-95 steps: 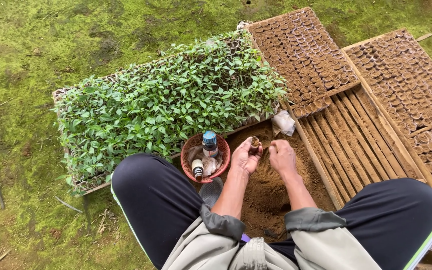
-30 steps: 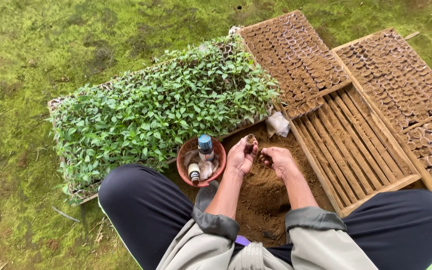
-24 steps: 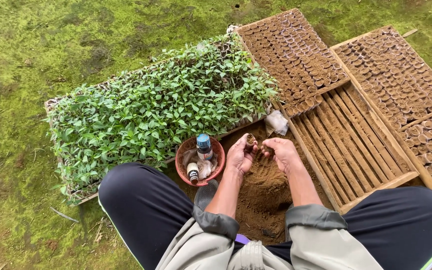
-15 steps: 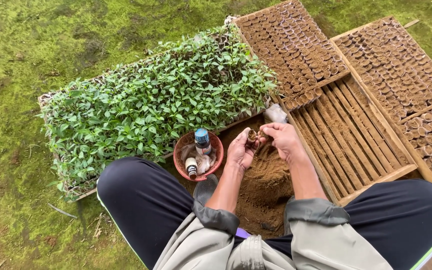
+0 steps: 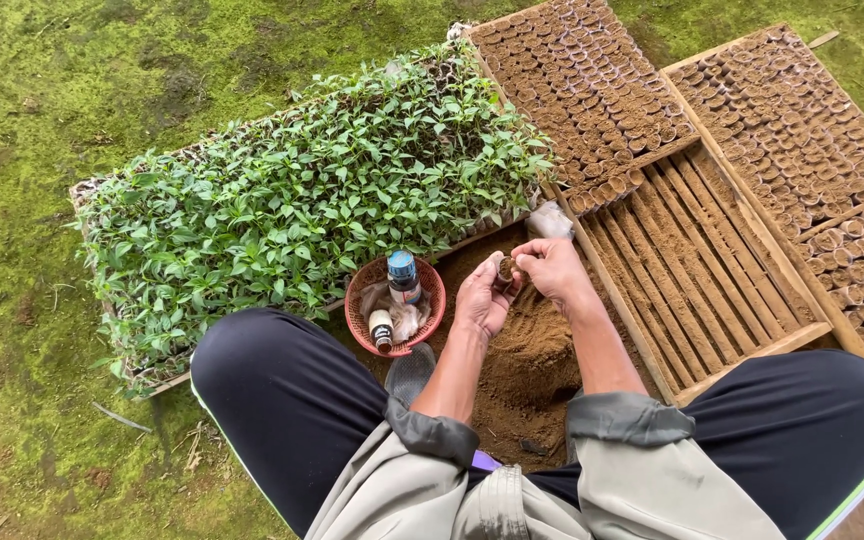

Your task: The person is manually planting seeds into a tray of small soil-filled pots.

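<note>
A: What sits between the hands?

B: A small soil-filled pot [image 5: 505,268], dark and round, held just above a heap of brown soil [image 5: 527,360]. The left hand [image 5: 482,297] cups it from below with curled fingers, and the right hand [image 5: 548,270] pinches its top edge with thumb and fingertips. Both hands are closed on it.

A: And close by?

B: Just left of the left hand stands a red mesh basket [image 5: 360,290] with two small bottles in it: one with a blue cap [image 5: 403,277], one paler and lying lower [image 5: 381,328]. A whitish crumpled bag [image 5: 550,221] lies beyond the right hand.

A: What about the ground?

B: The soil heap lies on the ground between the person's knees, dark trousers on either side. To the left spreads a dense bed of green seedlings [image 5: 302,210]. To the right are wooden slatted trays [image 5: 712,270]; the near one is bare at its front, while rows of little brown filled pots [image 5: 592,90] pack its far part and the trays beyond.

A: Indoors?

B: No, outdoors. Mossy green ground [image 5: 72,90] surrounds everything, with a few twigs at the left edge.
</note>
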